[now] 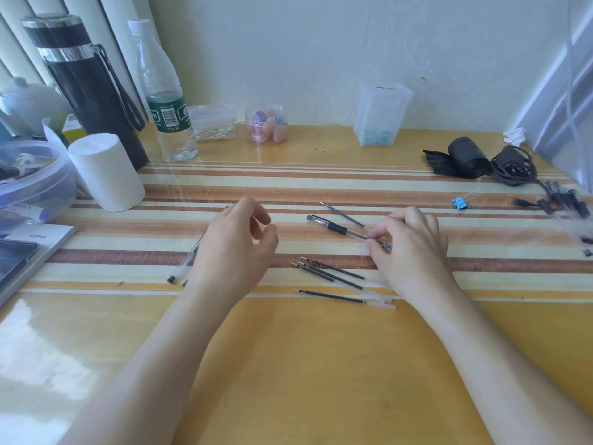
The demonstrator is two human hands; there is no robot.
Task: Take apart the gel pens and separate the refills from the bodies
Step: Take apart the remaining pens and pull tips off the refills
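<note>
Refills (333,277) lie below right fingers (373,240) pinching a gel pen (340,228); left hand (237,242) loose.

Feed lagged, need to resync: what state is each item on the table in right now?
Gel pen: assembled, capped, held by right hand.
Left hand: empty, fingers curled.
Loose refills: out, lying together.
Empty bodies: lying left, partly hidden.
Water bottle: capped, upright.
Black flask: closed, upright.
Binder clip: lying loose.
</note>
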